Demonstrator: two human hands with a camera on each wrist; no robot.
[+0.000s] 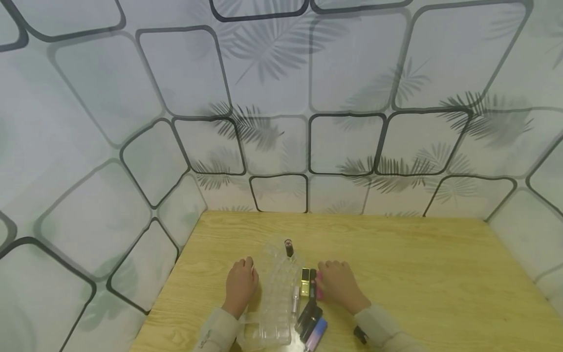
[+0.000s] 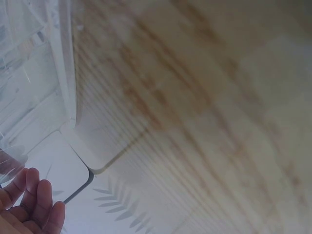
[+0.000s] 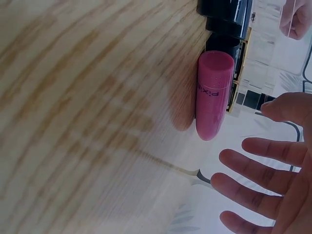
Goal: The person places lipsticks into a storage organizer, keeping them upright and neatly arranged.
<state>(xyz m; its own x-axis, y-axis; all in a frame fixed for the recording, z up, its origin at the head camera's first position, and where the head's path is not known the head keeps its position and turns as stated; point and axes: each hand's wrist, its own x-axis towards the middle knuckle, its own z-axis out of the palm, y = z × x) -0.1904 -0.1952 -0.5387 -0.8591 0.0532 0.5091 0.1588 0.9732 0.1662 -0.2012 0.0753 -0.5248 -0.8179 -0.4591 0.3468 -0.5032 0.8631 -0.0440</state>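
Observation:
A clear plastic organizer (image 1: pixel 273 313) with several compartments lies on the table. My left hand (image 1: pixel 242 287) is at its left edge, and in the left wrist view the curled fingers (image 2: pixel 43 200) and thumb seem to pinch the clear plastic. One dark lipstick (image 1: pixel 288 248) stands in a far compartment. My right hand (image 1: pixel 340 286) is just right of a pink lipstick tube (image 3: pixel 214 95), its fingers spread and holding nothing. Left of the pink tube are a gold-and-black lipstick (image 1: pixel 305 282) and a black tube (image 1: pixel 313 291).
A clear tube (image 1: pixel 295 300), black tubes (image 1: pixel 309 320) and a blue-to-pink tube (image 1: pixel 316 335) lie along the organizer's right side. A small black item (image 1: pixel 360 335) is by my right sleeve. The wooden table (image 1: pixel 440 283) meets a patterned wall covering (image 1: pixel 343 146) behind and at the sides.

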